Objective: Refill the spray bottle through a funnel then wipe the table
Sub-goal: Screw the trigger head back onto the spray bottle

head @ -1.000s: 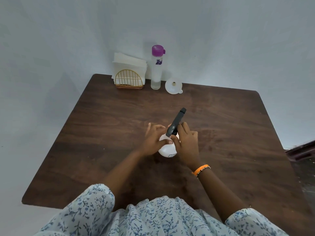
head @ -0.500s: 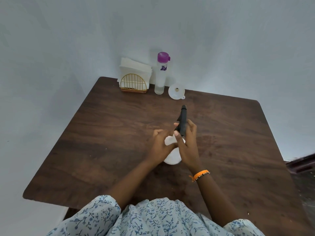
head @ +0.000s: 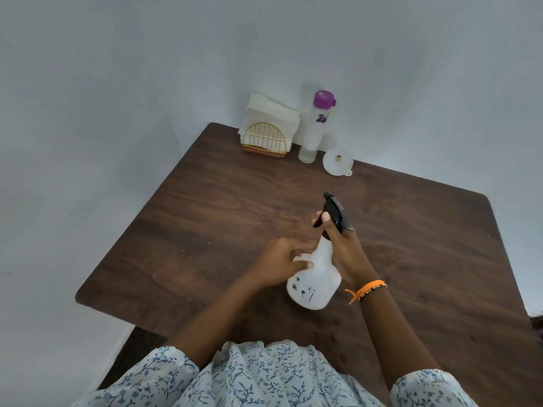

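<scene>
A white spray bottle (head: 316,282) with a black trigger head (head: 335,211) is tilted above the middle of the brown table (head: 205,230). My right hand (head: 345,245) grips the black head and the neck. My left hand (head: 279,259) holds the bottle's white body from the left. A white funnel (head: 338,161) lies at the table's far edge. Beside it stands a clear water bottle (head: 314,133) with a purple cap. White napkins (head: 270,118) sit in a gold wire holder (head: 264,141) at the far left.
The table stands against a pale wall. Its near left corner (head: 82,298) and right side are bare wood. My floral sleeves fill the bottom of the view.
The spray bottle has tipped so its base points toward me and its head away. The black head has turned under my right hand. The camera has shifted.
</scene>
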{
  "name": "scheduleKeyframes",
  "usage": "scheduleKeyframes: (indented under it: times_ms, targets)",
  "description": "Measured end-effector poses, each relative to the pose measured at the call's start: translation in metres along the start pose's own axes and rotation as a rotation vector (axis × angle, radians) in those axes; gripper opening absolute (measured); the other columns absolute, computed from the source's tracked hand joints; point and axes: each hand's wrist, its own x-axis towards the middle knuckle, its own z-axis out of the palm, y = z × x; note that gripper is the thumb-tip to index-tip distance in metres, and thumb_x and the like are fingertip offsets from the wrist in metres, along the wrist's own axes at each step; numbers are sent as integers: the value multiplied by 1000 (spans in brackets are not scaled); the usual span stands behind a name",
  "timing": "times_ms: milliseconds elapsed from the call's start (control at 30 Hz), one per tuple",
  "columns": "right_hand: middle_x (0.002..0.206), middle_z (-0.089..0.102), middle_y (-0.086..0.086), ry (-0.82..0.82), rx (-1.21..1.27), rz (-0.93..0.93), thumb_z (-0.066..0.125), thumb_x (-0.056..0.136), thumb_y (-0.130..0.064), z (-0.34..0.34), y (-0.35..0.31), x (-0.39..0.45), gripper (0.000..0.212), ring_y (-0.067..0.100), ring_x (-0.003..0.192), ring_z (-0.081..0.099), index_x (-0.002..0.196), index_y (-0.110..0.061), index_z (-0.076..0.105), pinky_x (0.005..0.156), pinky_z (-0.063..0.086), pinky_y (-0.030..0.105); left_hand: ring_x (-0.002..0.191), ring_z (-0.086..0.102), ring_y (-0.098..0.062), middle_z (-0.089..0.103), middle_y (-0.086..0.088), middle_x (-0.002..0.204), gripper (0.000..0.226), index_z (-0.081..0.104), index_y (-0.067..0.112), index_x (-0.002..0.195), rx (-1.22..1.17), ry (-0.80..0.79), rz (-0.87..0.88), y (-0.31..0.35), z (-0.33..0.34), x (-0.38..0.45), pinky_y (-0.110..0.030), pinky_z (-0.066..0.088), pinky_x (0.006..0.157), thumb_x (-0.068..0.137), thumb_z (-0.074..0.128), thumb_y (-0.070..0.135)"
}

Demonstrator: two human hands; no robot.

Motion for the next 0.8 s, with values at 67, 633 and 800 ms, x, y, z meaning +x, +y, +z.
scheduleKeyframes:
  times_ms: [67, 633, 800]
  targets:
    - [96, 62, 2, -135, 49, 66, 51, 86, -45, 10, 0, 7, 19, 11, 96, 60, 97, -35, 64, 84, 55, 38, 97, 63, -6, 70, 0, 110, 26, 68, 13, 109, -31, 173, -122, -15, -13, -8, -6, 45, 75, 87, 59, 4]
    - [68, 59, 11, -135, 136, 721, 61, 86, -42, 114, 31, 95, 40, 21, 65, 61, 82, -2, 59, 54, 58, 36, 78, 58, 1, 64, 13, 82, 22, 67, 25, 83, -114, 665, -511, -87, -55, -29, -12, 41, 68, 85, 57, 6]
    - [82, 64, 15, -200, 222, 786, 62, 84, -40, 101, 34, 99, 43, 27, 80, 66, 97, 1, 61, 59, 58, 40, 76, 56, 5, 61, 17, 81, 20, 67, 25, 85, -114, 606, -504, -86, -53, -20, -10, 39, 64, 87, 57, 8]
